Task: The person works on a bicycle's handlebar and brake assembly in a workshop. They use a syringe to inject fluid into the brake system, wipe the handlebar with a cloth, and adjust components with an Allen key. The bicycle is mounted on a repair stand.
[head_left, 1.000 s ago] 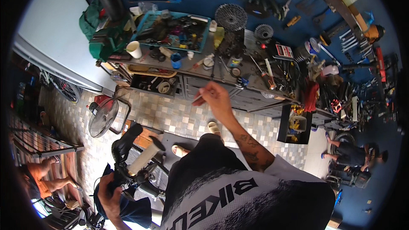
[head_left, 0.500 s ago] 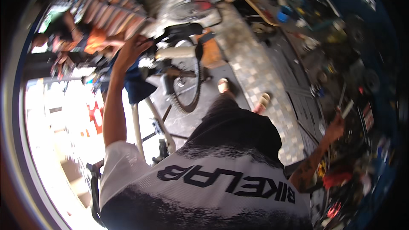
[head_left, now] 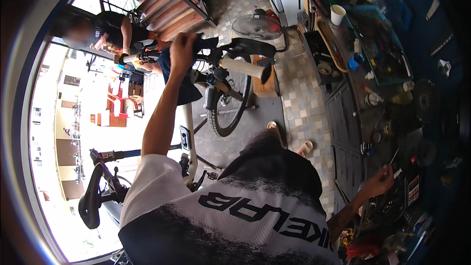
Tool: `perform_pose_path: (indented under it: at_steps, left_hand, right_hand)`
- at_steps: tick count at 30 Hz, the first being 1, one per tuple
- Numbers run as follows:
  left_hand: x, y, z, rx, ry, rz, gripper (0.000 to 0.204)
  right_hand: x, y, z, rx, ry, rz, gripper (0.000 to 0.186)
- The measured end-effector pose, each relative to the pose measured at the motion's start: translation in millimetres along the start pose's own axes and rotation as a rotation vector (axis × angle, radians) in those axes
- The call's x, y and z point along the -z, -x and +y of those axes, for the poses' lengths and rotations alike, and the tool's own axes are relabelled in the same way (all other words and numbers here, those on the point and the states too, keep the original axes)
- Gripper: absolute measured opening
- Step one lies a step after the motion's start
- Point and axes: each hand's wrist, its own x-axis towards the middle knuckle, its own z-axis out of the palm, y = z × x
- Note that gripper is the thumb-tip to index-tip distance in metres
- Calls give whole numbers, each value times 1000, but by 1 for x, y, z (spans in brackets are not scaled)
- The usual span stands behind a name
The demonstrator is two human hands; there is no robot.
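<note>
My left hand (head_left: 182, 51) is closed on a dark blue cloth (head_left: 187, 91), which drapes down over the handlebar of a bicycle. The bicycle has a pale frame (head_left: 189, 118), a cream handlebar grip (head_left: 243, 67) and a black knobby front wheel (head_left: 240, 110). Out to the right, over the cluttered workbench, my right hand (head_left: 380, 181) has its fingers bent together. A thin metal rod-shaped tool (head_left: 394, 156) sticks up from them; its exact kind is too small to tell.
Another person (head_left: 110, 27) is beyond the handlebar at far left, near wooden stairs (head_left: 171, 12). The workbench holds a white cup (head_left: 337, 14), a blue cup (head_left: 355, 61) and a teal tray (head_left: 407, 68). A fan (head_left: 257, 27) stands on the tiled floor. A black saddle (head_left: 90, 201) is at left.
The view has shifted, bringing the saddle and more of the stairs into sight. My left hand stays by the handlebar with the cloth; my right hand stays over the bench with the thin tool.
</note>
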Motion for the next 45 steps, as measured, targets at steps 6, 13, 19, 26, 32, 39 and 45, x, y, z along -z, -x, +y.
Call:
perform_pose_path:
  at_steps: [6, 13, 19, 26, 32, 39, 45]
  left_hand:
    - [92, 47, 5, 33, 636, 370, 25]
    - [58, 189, 33, 938, 1490, -10, 30]
    - [107, 247, -18, 740, 1508, 488, 37]
    - [-4, 273, 47, 1437, 1397, 398, 39]
    - [-90, 152, 63, 818, 2113, 420, 51]
    - [-97, 147, 59, 921, 1939, 537, 45]
    - [-98, 132, 44, 861, 2108, 382, 40]
  right_hand:
    - [-48, -11, -144, 73, -493, -301, 24]
    - [-107, 21, -327, 95, -881, -662, 23]
    - [-155, 5, -452, 298, -1066, -921, 24]
    - [-191, 22, -538, 531, -1153, -1321, 19]
    - [-186, 52, -546, 1140, -1219, -1571, 40]
    - [-194, 67, -532, 1490, -1006, -1556, 88]
    - [-205, 66, -536, 1491, -927, -1577, 94]
